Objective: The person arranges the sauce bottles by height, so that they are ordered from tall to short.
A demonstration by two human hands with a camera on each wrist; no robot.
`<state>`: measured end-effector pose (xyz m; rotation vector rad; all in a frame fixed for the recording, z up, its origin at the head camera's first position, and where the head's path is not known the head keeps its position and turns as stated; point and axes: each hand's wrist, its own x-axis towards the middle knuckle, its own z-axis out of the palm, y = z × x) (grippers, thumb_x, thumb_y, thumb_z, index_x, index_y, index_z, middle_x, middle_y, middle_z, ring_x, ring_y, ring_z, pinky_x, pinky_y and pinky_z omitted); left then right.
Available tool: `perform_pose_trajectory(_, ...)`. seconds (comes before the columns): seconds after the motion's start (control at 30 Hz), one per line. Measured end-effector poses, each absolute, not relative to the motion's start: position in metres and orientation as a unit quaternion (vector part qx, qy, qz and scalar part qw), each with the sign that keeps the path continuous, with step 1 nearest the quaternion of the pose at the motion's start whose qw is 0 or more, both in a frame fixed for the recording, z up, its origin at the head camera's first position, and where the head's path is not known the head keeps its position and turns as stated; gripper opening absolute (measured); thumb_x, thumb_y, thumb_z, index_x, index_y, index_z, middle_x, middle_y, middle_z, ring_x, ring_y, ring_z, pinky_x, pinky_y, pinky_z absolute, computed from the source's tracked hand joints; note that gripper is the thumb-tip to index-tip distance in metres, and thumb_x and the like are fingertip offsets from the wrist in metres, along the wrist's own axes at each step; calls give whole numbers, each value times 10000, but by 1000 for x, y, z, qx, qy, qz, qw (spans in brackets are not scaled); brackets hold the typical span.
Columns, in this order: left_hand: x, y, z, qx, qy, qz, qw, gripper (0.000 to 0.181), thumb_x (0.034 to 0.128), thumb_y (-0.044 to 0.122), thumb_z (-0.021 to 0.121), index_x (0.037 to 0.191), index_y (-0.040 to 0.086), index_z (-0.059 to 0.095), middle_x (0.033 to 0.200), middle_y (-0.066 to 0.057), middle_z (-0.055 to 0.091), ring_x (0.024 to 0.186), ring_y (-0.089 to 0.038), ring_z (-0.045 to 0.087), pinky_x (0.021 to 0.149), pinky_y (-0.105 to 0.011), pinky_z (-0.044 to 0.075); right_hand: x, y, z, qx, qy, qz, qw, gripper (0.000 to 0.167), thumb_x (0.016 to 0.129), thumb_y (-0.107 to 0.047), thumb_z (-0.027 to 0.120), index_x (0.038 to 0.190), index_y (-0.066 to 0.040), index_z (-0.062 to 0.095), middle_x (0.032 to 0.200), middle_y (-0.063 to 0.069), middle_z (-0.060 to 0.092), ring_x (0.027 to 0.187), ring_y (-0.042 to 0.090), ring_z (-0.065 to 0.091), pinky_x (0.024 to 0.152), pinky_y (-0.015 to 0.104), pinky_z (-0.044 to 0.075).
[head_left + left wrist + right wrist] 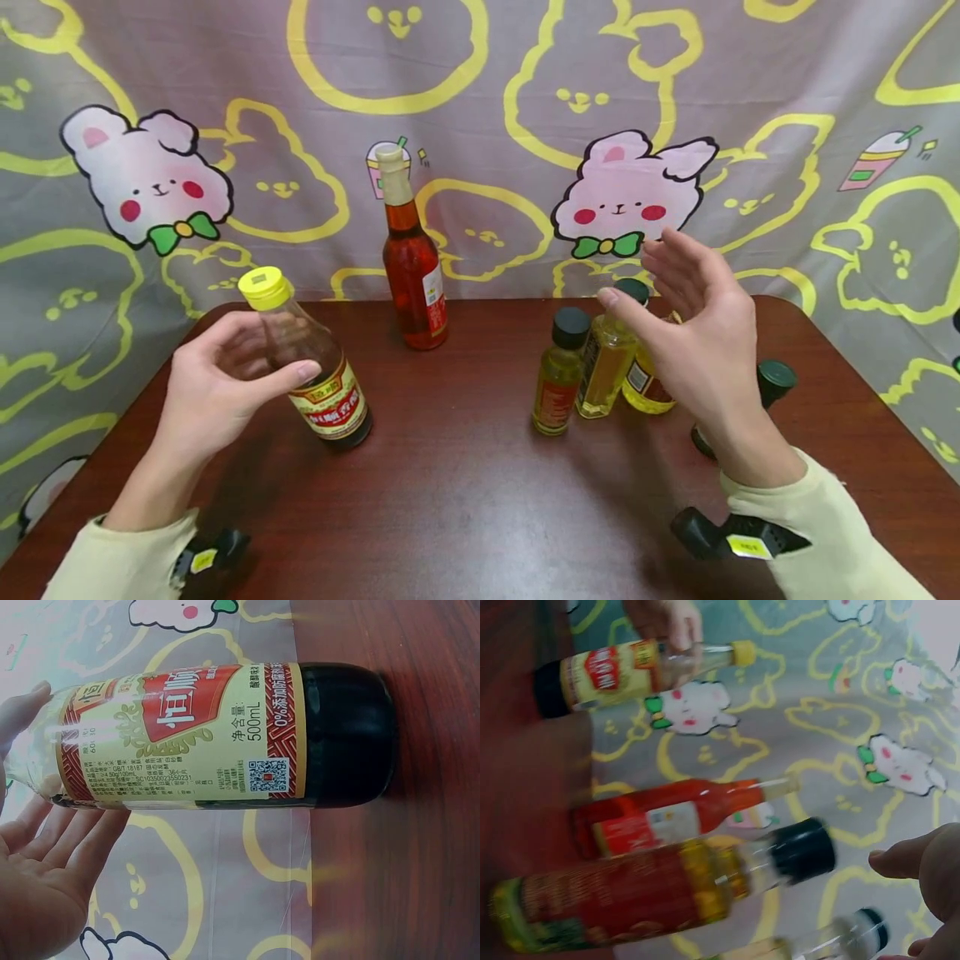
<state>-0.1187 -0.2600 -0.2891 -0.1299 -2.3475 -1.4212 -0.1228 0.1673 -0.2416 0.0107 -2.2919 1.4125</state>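
My left hand (pixel 217 387) is around the shoulder of a vinegar bottle (pixel 330 400) with a yellow cap, thumb across the front, fingers partly hidden behind it. In the left wrist view the vinegar bottle (pixel 187 735) shows its cream and red label and dark liquid, its base at the wooden table. My right hand (pixel 701 325) is raised with fingers spread, nothing between them. Beside it stand a small oil bottle (pixel 558 383) with a black cap, a square oil bottle (pixel 602 375), and a further yellow oil bottle (pixel 647 387), partly hidden by the hand.
A tall red bottle (pixel 415 283) with a pale wrapped neck stands at the back of the brown table (pixel 465 500). A green-capped bottle (pixel 775 379) is partly covered by my right wrist. A patterned cloth (pixel 480 100) hangs behind the table's far edge.
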Motion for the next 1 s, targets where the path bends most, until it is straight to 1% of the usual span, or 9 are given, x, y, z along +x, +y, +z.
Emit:
perform_pose_trajectory(0.1,-119,-260,-289,-48,-841,-501,198,482,809,11,908,1216,163,700,1049,198,752,889,9,726,818,-91,577,-120,173,-256,-9,-841,498,212,812,904,-367,859,1596,-251,450,1526,-23,618,1393,193,616,1128,222,511)
perform_pose_trajectory(0.17,-119,-259,-289,-54,-841,-501,196,486,811,11,906,1224,158,696,1054,195,749,893,8,727,822,-94,579,-119,176,-265,-10,-849,488,203,824,904,-375,858,1603,-233,446,1526,-4,617,1377,221,630,1110,218,518)
perform_pose_trajectory(0.3,-119,-258,-290,-60,-841,-501,194,483,819,27,905,1233,153,690,1061,190,742,901,8,724,831,-94,578,-117,179,-280,-4,-863,468,191,813,913,-358,853,1598,-181,454,1503,57,624,1346,266,656,1095,317,516)
perform_pose_trajectory(0.43,-118,-259,-290,-53,-847,-492,193,480,828,64,909,1241,158,685,1069,198,734,914,11,720,839,-84,568,-118,177,-290,5,-872,453,185,779,911,-359,856,1575,-177,492,1460,76,656,1309,274,681,1080,429,519)
perform_pose_trajectory(0.53,-118,-260,-290,-49,-850,-488,194,485,827,78,913,1246,158,683,1072,200,731,916,11,717,839,-81,564,-119,176,-293,5,-880,438,184,749,906,-388,857,1544,-168,531,1425,95,691,1288,289,694,1069,466,535)
perform_pose_trajectory(0.6,-118,-261,-290,-49,-850,-487,193,488,827,84,915,1249,156,682,1074,198,729,919,9,717,839,-82,563,-119,175,-295,0,-884,428,187,724,899,-403,861,1507,-146,567,1394,117,713,1266,302,702,1035,327,581)
perform_pose_trajectory(0.67,-119,-261,-290,-48,-851,-486,192,491,826,90,917,1252,156,682,1077,200,729,922,9,716,839,-81,561,-119,175,-297,-4,-886,421,193,693,893,-407,866,1462,-113,601,1368,135,722,1244,316,709,956,158,570)
perform_pose_trajectory(0.77,-118,-261,-290,-48,-852,-486,192,491,826,97,919,1252,154,680,1079,196,727,924,6,715,842,-81,561,-121,175,-299,-3,-887,414,204,653,889,-398,872,1402,-72,634,1328,159,734,1213,334,719,831,-40,429)
perform_pose_trajectory(1.0,-118,-261,-289,-47,-852,-485,192,498,825,98,921,1258,135,679,1089,182,711,918,5,709,843,-76,560,-121,177,-301,7,-893,397,209,589,901,-358,865,1361,-59,650,1307,176,744,1199,359,725,801,-61,400)
